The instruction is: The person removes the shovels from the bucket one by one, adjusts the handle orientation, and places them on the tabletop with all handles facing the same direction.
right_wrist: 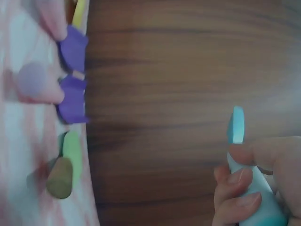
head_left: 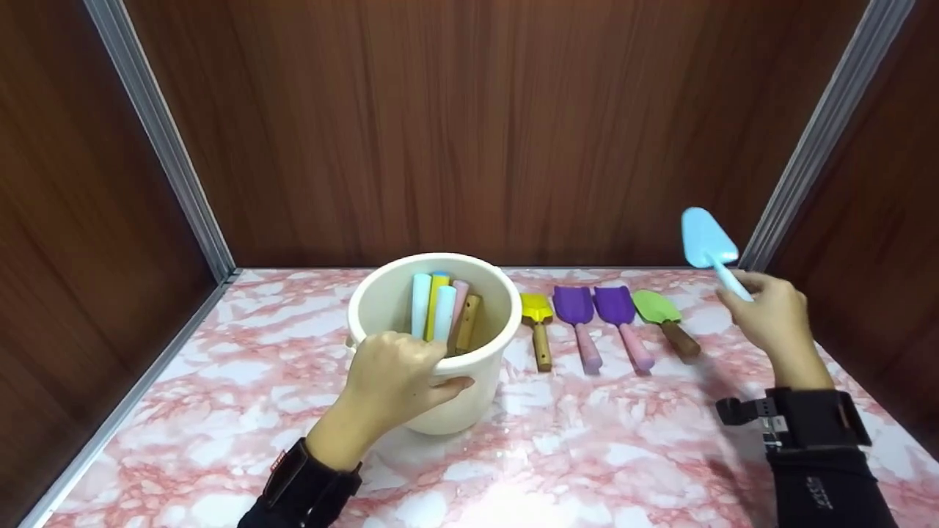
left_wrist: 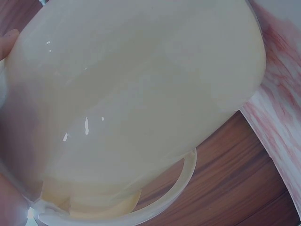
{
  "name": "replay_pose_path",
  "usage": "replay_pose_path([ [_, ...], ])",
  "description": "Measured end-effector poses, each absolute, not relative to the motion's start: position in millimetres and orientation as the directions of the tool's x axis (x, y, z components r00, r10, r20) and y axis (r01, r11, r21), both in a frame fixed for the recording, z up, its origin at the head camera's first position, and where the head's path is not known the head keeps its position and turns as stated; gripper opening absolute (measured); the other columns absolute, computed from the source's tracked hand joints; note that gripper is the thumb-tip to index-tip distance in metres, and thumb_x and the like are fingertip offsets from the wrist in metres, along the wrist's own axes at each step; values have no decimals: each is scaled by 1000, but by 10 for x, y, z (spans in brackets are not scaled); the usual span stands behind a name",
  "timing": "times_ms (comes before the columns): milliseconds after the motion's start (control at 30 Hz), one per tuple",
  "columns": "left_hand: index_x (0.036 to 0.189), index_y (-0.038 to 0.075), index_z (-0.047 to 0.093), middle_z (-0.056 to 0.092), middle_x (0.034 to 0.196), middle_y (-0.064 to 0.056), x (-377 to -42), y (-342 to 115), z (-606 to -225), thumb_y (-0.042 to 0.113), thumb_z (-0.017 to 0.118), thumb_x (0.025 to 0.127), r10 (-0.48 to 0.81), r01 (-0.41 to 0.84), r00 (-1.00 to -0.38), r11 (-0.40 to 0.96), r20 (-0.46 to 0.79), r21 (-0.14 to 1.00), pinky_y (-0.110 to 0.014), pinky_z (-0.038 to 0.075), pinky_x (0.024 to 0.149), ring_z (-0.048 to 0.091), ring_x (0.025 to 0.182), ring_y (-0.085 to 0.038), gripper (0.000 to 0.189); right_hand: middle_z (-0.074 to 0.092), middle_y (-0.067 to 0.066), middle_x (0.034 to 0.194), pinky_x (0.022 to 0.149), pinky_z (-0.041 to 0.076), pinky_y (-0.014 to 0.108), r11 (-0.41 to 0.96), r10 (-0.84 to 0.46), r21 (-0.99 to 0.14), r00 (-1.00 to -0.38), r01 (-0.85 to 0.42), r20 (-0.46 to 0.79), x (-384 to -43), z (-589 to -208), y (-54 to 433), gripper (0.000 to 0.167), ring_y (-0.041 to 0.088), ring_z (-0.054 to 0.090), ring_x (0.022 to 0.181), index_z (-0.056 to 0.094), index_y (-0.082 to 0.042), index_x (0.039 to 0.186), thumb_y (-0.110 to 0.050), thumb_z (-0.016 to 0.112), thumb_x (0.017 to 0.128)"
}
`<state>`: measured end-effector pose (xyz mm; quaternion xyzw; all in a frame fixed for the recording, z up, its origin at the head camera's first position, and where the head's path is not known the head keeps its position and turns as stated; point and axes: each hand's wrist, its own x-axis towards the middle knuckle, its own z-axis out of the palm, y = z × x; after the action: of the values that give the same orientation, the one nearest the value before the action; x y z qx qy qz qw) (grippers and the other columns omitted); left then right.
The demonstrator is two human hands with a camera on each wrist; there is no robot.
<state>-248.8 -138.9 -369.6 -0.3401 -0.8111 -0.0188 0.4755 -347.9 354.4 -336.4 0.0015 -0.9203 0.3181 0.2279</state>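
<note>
A cream bucket stands on the table, tilted a little toward me. My left hand grips its near rim, fingers over the edge and thumb along the outside. Several tool handles in light blue, yellow, pink and wood stick up inside; their lower ends are hidden. The left wrist view is filled by the bucket's wall and its curved carrying handle. On the right, my right hand holds a light blue toy trowel by its handle, raised above the table, blade up.
Right of the bucket lie a yellow shovel, two purple shovels with pink handles, and a green trowel with a brown handle, in a row. Brown wood-look panels close off the back and sides of the marbled table.
</note>
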Motion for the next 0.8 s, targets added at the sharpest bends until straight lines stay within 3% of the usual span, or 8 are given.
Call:
replay_pose_path([
  [133, 61, 17, 51, 46, 50, 6, -2477, -1390, -3706, 56, 93, 73, 535, 569, -320, 769, 782, -293, -32, 36, 40, 43, 41, -14, 59, 72, 33, 116, 58, 47, 18, 807, 193, -587, -917, -55, 350, -3498, -3472, 3726, 54, 34, 70, 92, 61, 6, 143, -21, 68, 96],
  [367, 61, 17, 53, 48, 50, 5, -2488, -1386, -3676, 58, 91, 76, 540, 555, -334, 775, 773, -302, -32, 36, 40, 44, 42, -15, 58, 79, 14, 81, 60, 47, 28, 839, 220, -544, -933, 31, 286, -3506, -3620, 3945, 49, 34, 75, 80, 70, 8, 130, -25, 73, 94],
  [400, 61, 17, 53, 48, 50, 5, -2489, -1387, -3675, 59, 91, 75, 540, 554, -335, 776, 772, -302, -32, 36, 40, 44, 42, -15, 58, 78, 14, 79, 62, 48, 31, 843, 219, -536, -937, 42, 272, -3508, -3638, 3963, 48, 41, 74, 85, 71, 9, 127, -24, 74, 93],
  [633, 62, 17, 54, 49, 51, 5, -2491, -1396, -3663, 58, 92, 74, 540, 550, -337, 778, 772, -304, -33, 38, 41, 46, 42, -16, 58, 69, 38, 108, 79, 51, 58, 875, 198, -481, -948, 55, 251, -3535, -3761, 4048, 45, 57, 63, 101, 71, 16, 111, -24, 73, 91],
  [800, 62, 17, 53, 48, 51, 6, -2489, -1396, -3677, 58, 92, 74, 540, 552, -333, 776, 773, -305, -32, 37, 40, 45, 41, -16, 58, 69, 38, 109, 78, 50, 57, 886, 173, -459, -966, 67, 193, -3544, -3825, 4060, 45, 54, 64, 98, 70, 18, 108, -24, 72, 93],
])
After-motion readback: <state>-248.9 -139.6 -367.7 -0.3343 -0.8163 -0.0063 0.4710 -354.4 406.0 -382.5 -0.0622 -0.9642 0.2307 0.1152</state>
